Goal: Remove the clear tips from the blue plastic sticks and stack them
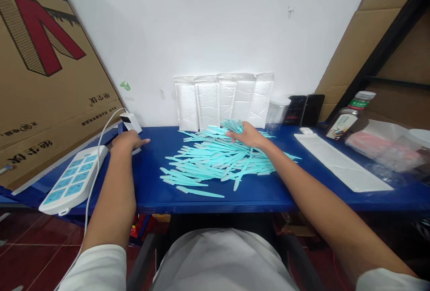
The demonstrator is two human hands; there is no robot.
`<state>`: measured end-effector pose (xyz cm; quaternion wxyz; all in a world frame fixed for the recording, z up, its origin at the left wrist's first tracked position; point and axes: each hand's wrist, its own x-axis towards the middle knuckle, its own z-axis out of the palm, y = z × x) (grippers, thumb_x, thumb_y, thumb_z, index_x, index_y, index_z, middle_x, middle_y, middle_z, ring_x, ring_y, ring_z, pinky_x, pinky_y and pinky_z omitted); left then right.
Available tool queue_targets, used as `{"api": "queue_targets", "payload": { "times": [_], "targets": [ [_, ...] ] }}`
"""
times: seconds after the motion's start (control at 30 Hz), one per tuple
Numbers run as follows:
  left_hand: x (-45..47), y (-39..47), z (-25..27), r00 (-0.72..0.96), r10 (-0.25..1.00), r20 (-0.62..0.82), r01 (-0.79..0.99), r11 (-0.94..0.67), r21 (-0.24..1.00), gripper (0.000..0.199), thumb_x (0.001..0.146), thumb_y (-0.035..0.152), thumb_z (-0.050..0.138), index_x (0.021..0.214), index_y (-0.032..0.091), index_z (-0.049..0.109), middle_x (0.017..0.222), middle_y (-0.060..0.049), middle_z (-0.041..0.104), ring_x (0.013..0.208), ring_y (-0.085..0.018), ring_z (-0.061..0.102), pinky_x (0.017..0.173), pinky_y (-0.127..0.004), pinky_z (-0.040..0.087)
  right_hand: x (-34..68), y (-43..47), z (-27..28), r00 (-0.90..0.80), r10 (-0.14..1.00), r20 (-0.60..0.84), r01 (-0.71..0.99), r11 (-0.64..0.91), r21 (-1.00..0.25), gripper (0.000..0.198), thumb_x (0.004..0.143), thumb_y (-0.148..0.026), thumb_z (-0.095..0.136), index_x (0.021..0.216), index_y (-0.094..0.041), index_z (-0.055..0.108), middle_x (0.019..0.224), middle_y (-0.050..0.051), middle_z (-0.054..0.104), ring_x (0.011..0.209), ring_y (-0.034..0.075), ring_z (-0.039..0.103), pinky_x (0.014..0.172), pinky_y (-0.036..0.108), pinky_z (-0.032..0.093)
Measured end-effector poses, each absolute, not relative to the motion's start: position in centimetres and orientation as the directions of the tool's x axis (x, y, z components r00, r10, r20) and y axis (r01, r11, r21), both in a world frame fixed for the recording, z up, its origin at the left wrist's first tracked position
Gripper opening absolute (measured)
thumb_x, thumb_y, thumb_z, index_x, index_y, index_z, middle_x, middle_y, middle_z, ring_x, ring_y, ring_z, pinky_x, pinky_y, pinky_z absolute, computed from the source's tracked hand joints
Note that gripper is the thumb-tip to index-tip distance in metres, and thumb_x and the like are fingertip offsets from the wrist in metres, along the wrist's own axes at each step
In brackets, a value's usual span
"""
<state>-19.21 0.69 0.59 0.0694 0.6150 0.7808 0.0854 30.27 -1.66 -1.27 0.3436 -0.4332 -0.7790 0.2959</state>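
Note:
A wide heap of light-blue eyebrow razors (215, 161) lies across the middle of the blue table, with one loose razor (199, 192) at its front. At the heap's far side, my right hand (248, 135) is closed around a bunch of eyebrow razors (232, 125), their ends sticking out past the fingers. My left hand (126, 141) is at the table's left, just in front of a small white device (131, 122). Its thumb points right, while its other fingers are hidden behind the hand. A pale flat strip (136, 151) shows beside that wrist.
White padded envelopes (208, 102) lean on the wall behind the heap. Left lies a power strip (74, 179) with its cable. To the right are a clear jar (277, 112), two phones (312, 110), a flat white envelope (339, 161) and a bottle (349, 116). Large cardboard (50, 80) borders the left.

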Motion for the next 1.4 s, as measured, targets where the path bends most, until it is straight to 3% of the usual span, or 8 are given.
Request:
{"api": "queue_targets", "payload": {
  "times": [0.1, 0.2, 0.4, 0.67, 0.87, 1.03, 1.23, 1.4],
  "targets": [
    [-11.8, -0.1, 0.8, -0.074, 0.926, 0.371, 0.95, -0.047, 0.309, 0.054, 0.085, 0.069, 0.068, 0.097, 0.017, 0.078, 0.103, -0.017, 0.078, 0.104, -0.034, 0.069, 0.09, -0.039, 0.053, 30.0, -1.8, -1.2, -0.385, 0.877, 0.288, 0.461, 0.453, -0.763, 0.048, 0.085, -0.067, 0.074, 0.089, -0.02, 0.066, 0.073, 0.005, 0.075, 0.078, 0.026, 0.069, 0.079, 0.036, 0.052],
    [-4.3, -1.1, 0.0, 0.15, 0.892, 0.426, 0.696, -0.401, 0.596, 0.067, 0.093, 0.077, 0.055, 0.1, 0.015, 0.081, 0.102, -0.012, 0.081, 0.098, -0.027, 0.072, 0.088, -0.033, 0.054, 29.7, -2.1, -1.0, -0.386, 0.874, 0.296, 0.462, 0.461, -0.757, 0.051, 0.084, -0.07, 0.074, 0.086, -0.02, 0.066, 0.074, 0.006, 0.075, 0.079, 0.027, 0.07, 0.08, 0.036, 0.053],
    [1.0, -2.1, -2.6, 0.244, 0.897, 0.368, 0.428, -0.441, 0.789, 0.062, 0.079, 0.076, 0.076, 0.093, 0.016, 0.085, 0.096, -0.011, 0.082, 0.092, -0.027, 0.074, 0.081, -0.034, 0.055, 29.2, -2.9, -0.6, -0.385, 0.876, 0.289, 0.458, 0.453, -0.765, 0.051, 0.082, -0.07, 0.076, 0.086, -0.019, 0.066, 0.075, 0.006, 0.076, 0.082, 0.027, 0.071, 0.081, 0.035, 0.052],
    [0.2, -1.5, -2.9, 0.268, 0.862, 0.43, 0.405, -0.506, 0.762, 0.053, 0.079, 0.069, 0.08, 0.088, 0.017, 0.083, 0.094, -0.011, 0.081, 0.091, -0.027, 0.074, 0.083, -0.036, 0.056, 28.4, -3.0, -0.8, -0.417, 0.851, 0.321, 0.456, 0.501, -0.736, 0.048, 0.085, -0.067, 0.074, 0.083, -0.02, 0.066, 0.075, 0.005, 0.076, 0.079, 0.024, 0.068, 0.078, 0.033, 0.05],
    [-2.6, -1.2, -0.7, 0.205, 0.881, 0.426, 0.485, -0.469, 0.738, 0.055, 0.078, 0.068, 0.078, 0.089, 0.014, 0.082, 0.094, -0.013, 0.081, 0.09, -0.027, 0.073, 0.081, -0.034, 0.056, 28.9, -2.6, -0.7, -0.43, 0.817, 0.384, 0.468, 0.565, -0.679, 0.046, 0.09, -0.064, 0.068, 0.079, -0.019, 0.067, 0.073, 0.004, 0.074, 0.075, 0.023, 0.066, 0.077, 0.033, 0.049],
    [-11.9, -0.9, 2.1, -0.025, 0.876, 0.482, 0.857, -0.229, 0.461, 0.043, 0.086, 0.055, 0.066, 0.094, 0.015, 0.079, 0.1, -0.01, 0.08, 0.093, -0.026, 0.07, 0.083, -0.032, 0.052, 31.6, -1.2, -0.6, -0.317, 0.865, 0.39, 0.571, 0.502, -0.65, 0.049, 0.087, -0.066, 0.069, 0.076, -0.018, 0.069, 0.071, 0.005, 0.073, 0.071, 0.023, 0.064, 0.073, 0.034, 0.048],
    [-22.0, -1.9, 0.5, -0.141, 0.984, -0.106, 0.908, 0.171, 0.383, 0.038, 0.081, 0.052, 0.077, 0.091, 0.015, 0.077, 0.07, 0.0, 0.07, 0.072, -0.02, 0.062, 0.07, -0.029, 0.044, 31.5, -0.8, -1.0, -0.333, 0.875, 0.352, 0.587, 0.485, -0.648, 0.046, 0.089, -0.063, 0.068, 0.083, -0.018, 0.069, 0.073, 0.004, 0.075, 0.07, 0.022, 0.065, 0.073, 0.033, 0.046],
    [-24.1, -2.7, -1.0, -0.308, 0.94, 0.145, 0.925, 0.261, 0.277, 0.037, 0.085, 0.05, 0.077, 0.099, 0.017, 0.079, 0.087, -0.001, 0.076, 0.083, -0.021, 0.062, 0.07, -0.027, 0.04, 31.0, -1.0, -1.1, -0.321, 0.889, 0.328, 0.602, 0.458, -0.654, 0.044, 0.088, -0.061, 0.069, 0.084, -0.018, 0.068, 0.072, 0.003, 0.075, 0.069, 0.021, 0.063, 0.07, 0.032, 0.045]
  ]
}}
